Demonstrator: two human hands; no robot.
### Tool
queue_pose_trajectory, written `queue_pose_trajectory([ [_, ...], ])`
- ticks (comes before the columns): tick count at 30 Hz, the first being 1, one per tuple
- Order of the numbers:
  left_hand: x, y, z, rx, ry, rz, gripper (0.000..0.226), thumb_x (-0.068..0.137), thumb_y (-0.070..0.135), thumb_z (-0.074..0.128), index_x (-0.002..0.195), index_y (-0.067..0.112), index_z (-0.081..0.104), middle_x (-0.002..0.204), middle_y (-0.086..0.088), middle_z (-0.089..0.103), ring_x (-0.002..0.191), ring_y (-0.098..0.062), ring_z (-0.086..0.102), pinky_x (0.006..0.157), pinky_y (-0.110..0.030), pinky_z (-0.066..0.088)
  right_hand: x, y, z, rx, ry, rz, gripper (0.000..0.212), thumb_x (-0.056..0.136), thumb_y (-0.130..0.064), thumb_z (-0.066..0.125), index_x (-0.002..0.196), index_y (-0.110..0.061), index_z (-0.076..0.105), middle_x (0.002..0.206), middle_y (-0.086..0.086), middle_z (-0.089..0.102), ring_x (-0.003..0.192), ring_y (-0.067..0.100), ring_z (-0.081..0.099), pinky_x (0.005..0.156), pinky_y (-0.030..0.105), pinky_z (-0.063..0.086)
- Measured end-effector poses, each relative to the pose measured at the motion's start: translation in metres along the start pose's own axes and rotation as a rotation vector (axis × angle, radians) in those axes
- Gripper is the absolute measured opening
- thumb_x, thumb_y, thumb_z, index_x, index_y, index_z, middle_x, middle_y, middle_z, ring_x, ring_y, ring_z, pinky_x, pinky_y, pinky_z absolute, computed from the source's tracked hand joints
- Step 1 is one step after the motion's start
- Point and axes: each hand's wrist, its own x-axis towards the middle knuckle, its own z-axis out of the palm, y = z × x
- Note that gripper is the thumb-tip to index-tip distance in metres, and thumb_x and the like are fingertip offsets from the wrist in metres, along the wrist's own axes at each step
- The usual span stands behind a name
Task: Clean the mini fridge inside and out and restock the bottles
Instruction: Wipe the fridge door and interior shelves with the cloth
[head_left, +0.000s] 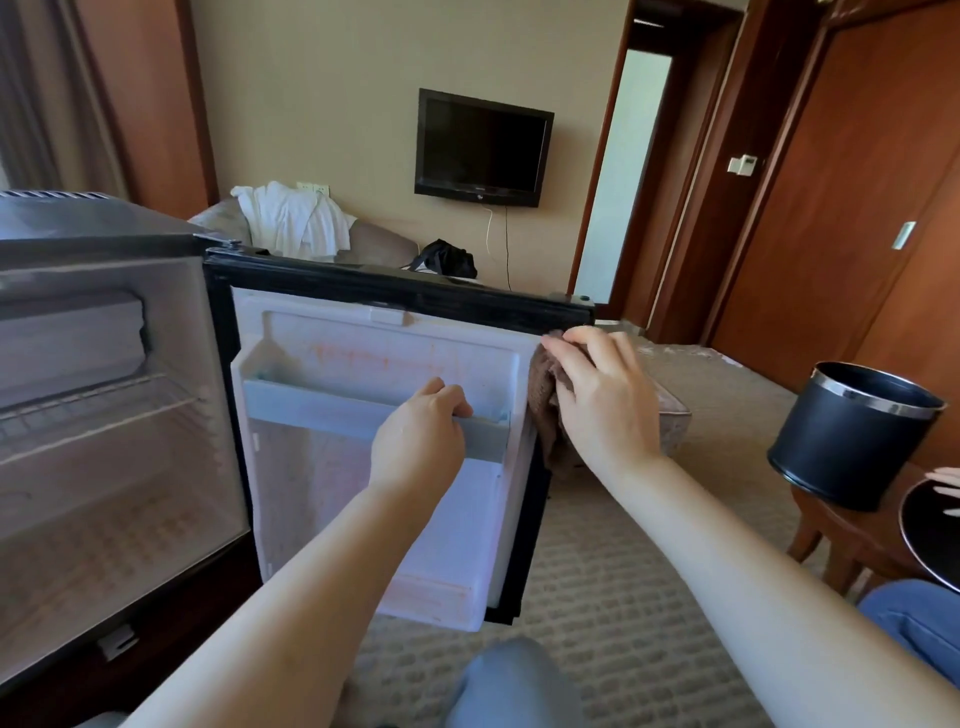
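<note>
Brown cloth, white door liner (orange-stained), black bin.

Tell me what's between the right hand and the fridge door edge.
Brown cloth, pressed by the right hand against the free edge of the open fridge door; head view.

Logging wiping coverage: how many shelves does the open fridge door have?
2. The upper door shelf, whose rail the left hand grips, and the lower door shelf at the very bottom. No third seems hidden.
</note>
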Motion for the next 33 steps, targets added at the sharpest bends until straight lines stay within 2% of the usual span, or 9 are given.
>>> queue_pose_trajectory([
  [2,-0.002,0.000,-0.001,-0.003,0.015,-0.003,0.027,0.089,0.000,0.041,0.098,0.014,0.063,0.104,0.003,0.056,0.074,-0.021,0.049,0.055,-0.028,0.033,0.006,-0.002,-0.005,0.034,0.018,0.005,0.040,0.075,0.003,0.067,0.112,-0.010,0.067,0.102,0.005,0.065,0.092,0.029,0.057,0.075,0.037,0.051],
  [6,-0.003,0.004,0.003,0.039,-0.013,-0.002,0.029,0.093,0.003,0.039,0.105,0.015,0.062,0.107,0.004,0.053,0.071,-0.020,0.049,0.048,-0.027,0.027,-0.015,0.000,0.006,0.033,-0.019,0.095,0.032,0.072,0.003,0.072,0.101,-0.009,0.069,0.097,0.005,0.063,0.086,0.029,0.058,0.062,0.039,0.053],
  [9,-0.001,0.005,0.003,0.148,-0.066,0.046,0.033,0.093,0.003,0.040,0.116,0.018,0.059,0.113,0.004,0.050,0.077,-0.024,0.056,0.053,-0.030,0.035,-0.028,0.005,0.012,0.042,-0.120,0.059,0.032,0.070,0.006,0.075,0.099,-0.006,0.070,0.095,0.007,0.062,0.085,0.030,0.059,0.054,0.040,0.053],
  [15,0.013,-0.017,-0.016,0.414,-0.115,0.161,0.027,0.094,0.015,0.043,0.114,0.022,0.059,0.113,0.006,0.052,0.085,-0.027,0.063,0.064,-0.039,0.052,0.020,0.023,-0.023,0.084,0.090,-0.039,0.029,0.080,0.005,0.063,0.106,-0.003,0.070,0.109,0.014,0.061,0.101,0.031,0.057,0.081,0.040,0.053],
  [19,0.018,-0.057,-0.031,0.446,0.018,0.078,0.026,0.095,0.028,0.042,0.098,0.017,0.065,0.100,0.003,0.051,0.090,-0.022,0.054,0.054,-0.033,0.039,0.027,0.012,-0.004,0.086,-0.036,-0.032,0.046,0.082,-0.004,0.064,0.128,-0.006,0.060,0.122,0.012,0.055,0.114,0.029,0.052,0.093,0.045,0.050],
  [21,0.019,-0.082,-0.038,0.445,0.096,0.060,0.024,0.093,0.028,0.045,0.098,0.016,0.066,0.097,0.001,0.052,0.094,-0.023,0.050,0.052,-0.033,0.042,0.020,0.009,0.003,0.072,-0.088,0.006,0.052,0.085,-0.012,0.062,0.136,-0.005,0.052,0.129,0.013,0.051,0.120,0.029,0.047,0.102,0.040,0.044],
  [25,0.022,-0.113,-0.049,0.511,0.181,0.139,0.035,0.088,0.038,0.042,0.093,0.018,0.070,0.089,-0.001,0.060,0.088,-0.029,0.054,0.049,-0.034,0.047,0.006,0.010,0.022,0.051,-0.009,0.028,0.031,0.085,-0.002,0.066,0.115,-0.004,0.069,0.113,0.012,0.061,0.105,0.027,0.053,0.081,0.041,0.054],
  [29,0.032,-0.113,-0.053,0.503,0.200,0.162,0.040,0.089,0.047,0.046,0.078,0.019,0.073,0.077,0.002,0.062,0.084,-0.027,0.057,0.060,-0.033,0.042,0.021,0.003,0.040,0.128,0.028,0.122,0.027,0.081,0.006,0.065,0.106,-0.002,0.070,0.108,0.011,0.063,0.103,0.028,0.056,0.091,0.030,0.041],
  [33,0.035,-0.113,-0.052,0.450,0.191,0.164,0.026,0.086,0.037,0.066,0.075,0.014,0.071,0.075,-0.001,0.059,0.081,-0.027,0.057,0.050,-0.031,0.043,0.051,-0.050,0.064,0.272,0.010,0.022,0.018,0.085,-0.003,0.061,0.101,-0.002,0.070,0.102,0.010,0.067,0.098,0.029,0.059,0.090,0.029,0.040],
])
